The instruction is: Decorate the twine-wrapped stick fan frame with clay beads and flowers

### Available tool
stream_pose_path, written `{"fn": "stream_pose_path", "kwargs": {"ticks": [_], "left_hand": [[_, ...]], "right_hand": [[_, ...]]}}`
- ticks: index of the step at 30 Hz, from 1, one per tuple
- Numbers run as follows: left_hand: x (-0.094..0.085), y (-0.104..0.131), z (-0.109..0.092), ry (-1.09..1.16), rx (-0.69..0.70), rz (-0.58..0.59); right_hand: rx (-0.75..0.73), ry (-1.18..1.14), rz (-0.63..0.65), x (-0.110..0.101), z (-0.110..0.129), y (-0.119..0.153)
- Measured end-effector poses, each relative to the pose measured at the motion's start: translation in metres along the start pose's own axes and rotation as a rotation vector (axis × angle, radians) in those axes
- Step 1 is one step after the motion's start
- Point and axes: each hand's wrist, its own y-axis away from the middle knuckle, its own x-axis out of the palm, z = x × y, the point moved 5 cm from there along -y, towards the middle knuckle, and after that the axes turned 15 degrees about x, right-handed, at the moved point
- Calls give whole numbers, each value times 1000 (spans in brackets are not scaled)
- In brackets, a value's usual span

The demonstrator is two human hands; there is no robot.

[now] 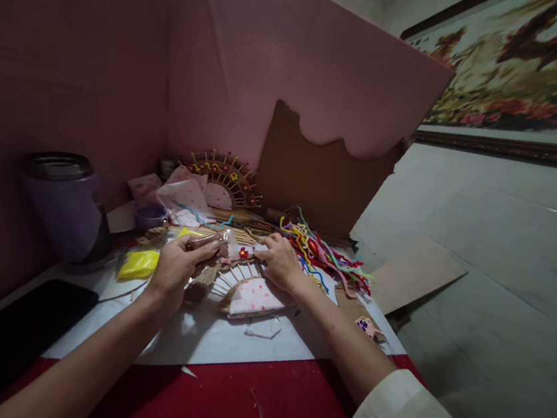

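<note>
A half-round fan craft with thin sticks and a pink patterned cloth base (pixel 257 296) lies on the white sheet between my hands. My left hand (pixel 178 271) is closed on a clear plastic packet of brown material (pixel 212 242) above the fan's left side. A small red flower (pixel 244 253) shows near the fan's upper edge. My right hand (pixel 279 260) reaches over the fan's upper right, its fingers bent near the rim; whether they pinch anything is hidden.
Behind stand a decorated fan (pixel 234 176) and brown cardboard (pixel 313 173). Colourful fuzzy stems (pixel 324 251) lie at the right. On the left are a purple tumbler (pixel 65 205), a yellow packet (pixel 138 265), a small purple cup (pixel 151 216) and a black flat object (pixel 17 340).
</note>
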Motion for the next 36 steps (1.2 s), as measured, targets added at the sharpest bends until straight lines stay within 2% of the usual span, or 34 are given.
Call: {"fn": "stream_pose_path", "kwargs": {"ticks": [10,18,24,33,36], "left_hand": [[-3,-3,5,-37,32,27],[-2,-1,0,-24,18,22],[-2,0,0,-14,8,10],[-3,-1,2,-25,34,39],[-4,-1,2,-26,33,41]], "right_hand": [[-88,10,40,-3,14,3],[86,-118,9,10,0,-5],[153,-207,-20,11,-9,-9],[42,-239,38,5,-1,4],[62,-274,48,7,-2,2]]}}
